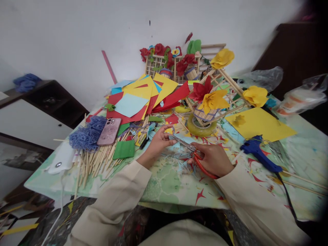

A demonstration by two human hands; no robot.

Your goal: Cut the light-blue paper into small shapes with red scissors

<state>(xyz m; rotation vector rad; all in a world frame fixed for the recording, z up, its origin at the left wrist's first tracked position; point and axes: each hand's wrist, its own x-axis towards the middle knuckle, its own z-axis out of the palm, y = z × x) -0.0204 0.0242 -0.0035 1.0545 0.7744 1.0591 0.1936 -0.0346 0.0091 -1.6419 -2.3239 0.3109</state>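
Note:
My right hand (pixel 215 159) grips a pair of scissors (pixel 203 166) by its orange-red handles, the metal blades reaching left. At the blade tips, my left hand (pixel 162 140) is closed in a pinch, thumb against fingers. What it pinches is a small bluish piece, too small to make out. Light blue paper scraps (pixel 183 164) lie on the table below both hands. Just beyond them stands a roll of clear yellowish tape (pixel 191 126), with a stick lattice (pixel 232 82) bearing yellow and red paper flowers leaning over it.
To the left are blue yarn (pixel 85 133), a pink phone (pixel 109 131), wooden sticks (pixel 99 160) and green crepe paper (pixel 124 149). Coloured paper sheets (pixel 132 104) pile up behind. A blue glue gun (pixel 261 153) with a cord, yellow paper (pixel 263 124) and a bagged cup (pixel 298 100) lie right.

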